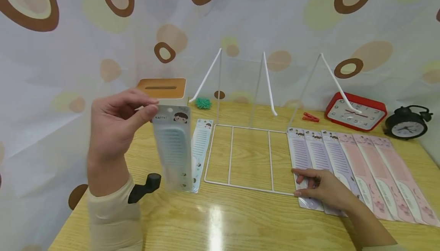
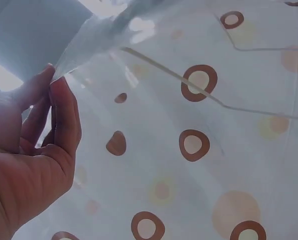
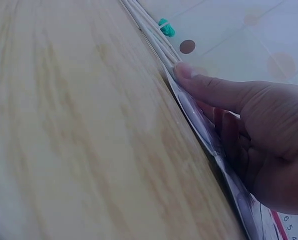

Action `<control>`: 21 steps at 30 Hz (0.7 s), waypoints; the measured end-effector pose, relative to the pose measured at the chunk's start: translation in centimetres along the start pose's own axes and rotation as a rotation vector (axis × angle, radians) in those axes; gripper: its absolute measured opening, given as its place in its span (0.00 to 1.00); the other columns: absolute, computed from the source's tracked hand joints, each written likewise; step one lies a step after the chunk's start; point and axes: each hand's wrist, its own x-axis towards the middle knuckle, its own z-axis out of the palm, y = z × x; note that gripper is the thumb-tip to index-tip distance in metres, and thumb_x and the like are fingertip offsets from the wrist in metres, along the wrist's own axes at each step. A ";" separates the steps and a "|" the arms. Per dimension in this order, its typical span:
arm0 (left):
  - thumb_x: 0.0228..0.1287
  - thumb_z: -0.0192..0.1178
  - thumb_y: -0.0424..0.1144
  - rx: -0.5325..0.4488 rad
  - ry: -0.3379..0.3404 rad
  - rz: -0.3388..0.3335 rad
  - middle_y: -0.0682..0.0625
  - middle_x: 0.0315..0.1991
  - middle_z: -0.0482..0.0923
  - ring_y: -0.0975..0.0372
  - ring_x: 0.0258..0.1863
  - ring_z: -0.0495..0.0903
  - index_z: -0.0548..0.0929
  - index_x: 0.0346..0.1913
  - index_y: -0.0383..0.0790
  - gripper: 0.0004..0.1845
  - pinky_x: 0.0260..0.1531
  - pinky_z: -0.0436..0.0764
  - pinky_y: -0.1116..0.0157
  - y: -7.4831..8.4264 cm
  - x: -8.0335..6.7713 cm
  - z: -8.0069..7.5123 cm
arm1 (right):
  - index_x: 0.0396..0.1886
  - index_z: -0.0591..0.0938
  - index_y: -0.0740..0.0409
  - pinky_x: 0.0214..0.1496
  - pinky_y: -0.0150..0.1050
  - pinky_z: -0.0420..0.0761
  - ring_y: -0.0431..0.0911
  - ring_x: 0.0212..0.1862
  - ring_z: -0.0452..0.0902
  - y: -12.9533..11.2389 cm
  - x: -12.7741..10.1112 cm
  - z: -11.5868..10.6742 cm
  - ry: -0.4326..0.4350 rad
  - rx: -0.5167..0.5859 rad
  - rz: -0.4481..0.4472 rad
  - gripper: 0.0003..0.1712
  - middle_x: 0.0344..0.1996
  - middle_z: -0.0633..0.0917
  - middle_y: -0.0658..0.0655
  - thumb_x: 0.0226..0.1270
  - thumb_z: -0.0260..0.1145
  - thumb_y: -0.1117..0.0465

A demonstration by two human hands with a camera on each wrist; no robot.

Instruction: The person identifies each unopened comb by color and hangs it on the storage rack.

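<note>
The left hand [image 1: 115,123] pinches a packaged blue comb [image 1: 173,148] aloft at the left, the right hand [image 1: 321,190] rests spread on the nearest purple comb pack [image 1: 304,163]; the white wire rack [image 1: 247,155] hangs nothing yet

Cream sleeve [image 1: 113,216] with black wrist-camera mount [image 1: 146,187].

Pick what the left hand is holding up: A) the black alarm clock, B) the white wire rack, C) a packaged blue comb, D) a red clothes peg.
C: the left hand pinches the top of a packaged blue comb, raised above the table.
</note>
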 end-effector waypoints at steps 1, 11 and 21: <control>0.56 0.70 0.23 0.000 0.008 -0.004 0.46 0.32 0.86 0.60 0.28 0.81 0.88 0.34 0.25 0.04 0.30 0.85 0.69 0.0 0.1 0.2 | 0.63 0.80 0.62 0.26 0.31 0.73 0.35 0.27 0.71 0.0 0.1 0.1 -0.003 0.004 -0.001 0.39 0.39 0.84 0.49 0.53 0.79 0.52; 0.57 0.69 0.22 0.066 0.010 -0.103 0.49 0.34 0.87 0.62 0.31 0.83 0.90 0.37 0.30 0.06 0.33 0.87 0.66 -0.8 1.3 1.8 | 0.63 0.81 0.61 0.26 0.31 0.72 0.34 0.28 0.70 0.0 0.1 0.3 -0.014 -0.031 0.018 0.39 0.38 0.83 0.48 0.52 0.80 0.49; 0.56 0.68 0.20 0.075 -0.011 -0.148 0.49 0.34 0.88 0.63 0.28 0.85 0.91 0.36 0.35 0.09 0.33 0.87 0.66 -1.9 1.7 1.9 | 0.63 0.80 0.62 0.25 0.31 0.72 0.35 0.27 0.71 -0.1 0.1 -0.2 -0.014 0.007 0.024 0.39 0.39 0.84 0.50 0.52 0.80 0.52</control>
